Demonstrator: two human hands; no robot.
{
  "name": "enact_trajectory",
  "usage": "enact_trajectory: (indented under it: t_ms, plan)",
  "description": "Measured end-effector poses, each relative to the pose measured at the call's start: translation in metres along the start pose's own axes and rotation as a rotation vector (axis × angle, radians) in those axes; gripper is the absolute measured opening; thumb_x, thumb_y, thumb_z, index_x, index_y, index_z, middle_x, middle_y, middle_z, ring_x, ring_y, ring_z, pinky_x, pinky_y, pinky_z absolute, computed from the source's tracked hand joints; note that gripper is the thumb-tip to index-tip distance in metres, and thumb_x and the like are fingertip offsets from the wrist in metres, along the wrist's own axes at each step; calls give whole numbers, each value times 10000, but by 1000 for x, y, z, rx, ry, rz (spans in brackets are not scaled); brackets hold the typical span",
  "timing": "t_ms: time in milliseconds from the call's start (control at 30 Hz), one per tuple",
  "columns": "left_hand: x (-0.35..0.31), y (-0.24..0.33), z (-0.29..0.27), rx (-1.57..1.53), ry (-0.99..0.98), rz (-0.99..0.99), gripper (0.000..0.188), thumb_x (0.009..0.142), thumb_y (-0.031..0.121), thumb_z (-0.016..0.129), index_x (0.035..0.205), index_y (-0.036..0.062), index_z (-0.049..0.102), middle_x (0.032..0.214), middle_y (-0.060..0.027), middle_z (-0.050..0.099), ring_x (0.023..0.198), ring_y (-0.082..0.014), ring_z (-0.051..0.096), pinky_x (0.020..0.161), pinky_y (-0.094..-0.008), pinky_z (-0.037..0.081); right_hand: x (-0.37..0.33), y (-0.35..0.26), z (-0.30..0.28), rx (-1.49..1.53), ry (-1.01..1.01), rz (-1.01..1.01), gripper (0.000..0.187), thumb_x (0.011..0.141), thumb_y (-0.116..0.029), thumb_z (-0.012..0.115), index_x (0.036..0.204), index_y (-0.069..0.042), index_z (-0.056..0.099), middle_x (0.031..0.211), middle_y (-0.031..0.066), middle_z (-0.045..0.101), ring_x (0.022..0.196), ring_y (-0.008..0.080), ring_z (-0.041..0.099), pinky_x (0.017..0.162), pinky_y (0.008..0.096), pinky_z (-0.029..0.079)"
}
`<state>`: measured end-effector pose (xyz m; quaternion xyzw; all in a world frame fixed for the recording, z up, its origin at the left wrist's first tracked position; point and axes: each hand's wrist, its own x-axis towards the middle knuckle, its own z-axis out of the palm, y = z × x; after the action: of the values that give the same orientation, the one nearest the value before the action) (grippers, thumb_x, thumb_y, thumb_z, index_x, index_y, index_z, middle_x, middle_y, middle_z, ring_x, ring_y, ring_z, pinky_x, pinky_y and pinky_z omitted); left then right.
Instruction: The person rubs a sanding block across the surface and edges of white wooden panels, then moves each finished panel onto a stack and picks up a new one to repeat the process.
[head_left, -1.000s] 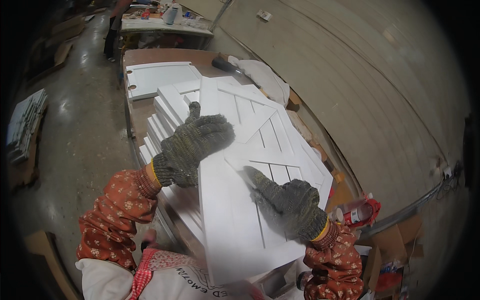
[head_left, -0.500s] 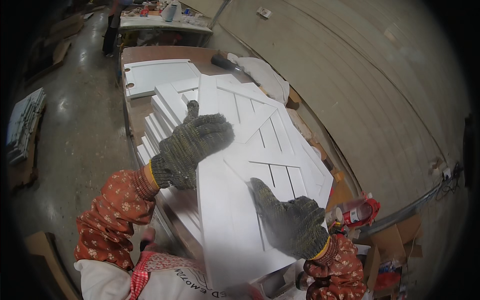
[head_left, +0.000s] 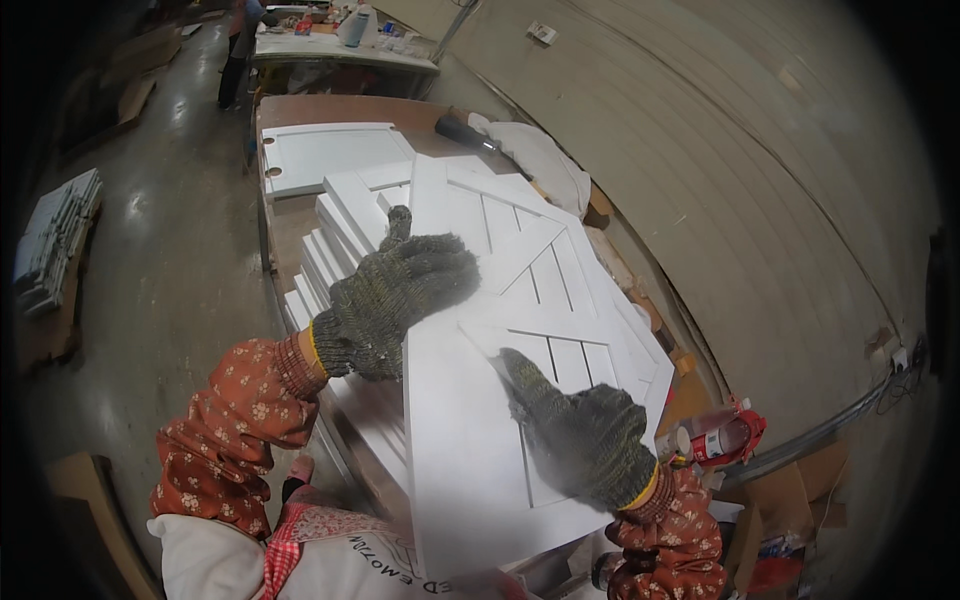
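Both my hands wear dark grey-green knit gloves with yellow cuff edges. A white door-like panel (head_left: 460, 440) with grooved slats and a diagonal strip lies in front of me, on top of a stack of similar white panels (head_left: 345, 215). Along its left edge my left hand (head_left: 400, 300) rests flat, fingers extended to the right and thumb apart. My right hand (head_left: 590, 435) presses on the near right part, thumb spread over the slats and fingers bent near the right edge. Its fingertips are partly hidden and blurred.
The stack sits on a brown-topped table (head_left: 330, 105), with another white panel (head_left: 335, 155) at its far left. A white cloth (head_left: 540, 165) and a dark cylinder (head_left: 462, 132) lie beyond. Cardboard boxes (head_left: 780, 500) and a red-labelled bottle (head_left: 720, 440) stand at right, beside a wall.
The whole scene has shifted slightly to the right in view. Both hands stay on the panel in nearly the same places.
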<state>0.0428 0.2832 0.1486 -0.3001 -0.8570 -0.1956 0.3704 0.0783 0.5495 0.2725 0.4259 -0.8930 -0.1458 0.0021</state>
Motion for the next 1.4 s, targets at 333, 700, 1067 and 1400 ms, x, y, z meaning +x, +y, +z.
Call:
enact_trajectory:
  t_ms: [333, 700, 1067, 1400]
  plan:
    - [1, -11, 15, -88, 118, -31, 496, 856, 441, 616, 1259, 152, 640, 1330, -79, 588, 1316, -260, 492, 1205, -524, 204, 37, 39, 22, 643, 423, -464, 391, 951, -163, 595, 1335, -88, 576, 937, 186, 699, 704, 289, 683, 667, 390, 569]
    - [-1, -8, -1, -41, 41, -4, 684, 795, 607, 586, 1285, 132, 628, 1336, -100, 585, 1336, -299, 472, 1195, -573, 154, 3, 32, 8, 435, 282, -340, 425, 945, -206, 608, 1350, -84, 566, 767, 183, 635, 632, 234, 647, 491, 368, 501]
    - [3, 1, -16, -30, 17, 62, 779, 739, 549, 633, 1348, 68, 567, 1413, -117, 523, 1334, -317, 460, 1158, -471, 320, -12, 4, 15, 53, 153, -62, 619, 906, -207, 568, 1486, -123, 368, 499, 76, 521, 396, 240, 511, 369, 424, 391]
    - [0, -7, -10, 85, 11, 77, 755, 806, 626, 555, 1347, 100, 571, 1400, -108, 532, 1323, -321, 469, 1168, -501, 279, 4, 0, 12, 116, 179, -71, 647, 921, -229, 564, 1506, -114, 314, 492, 26, 544, 410, 208, 564, 350, 428, 405]
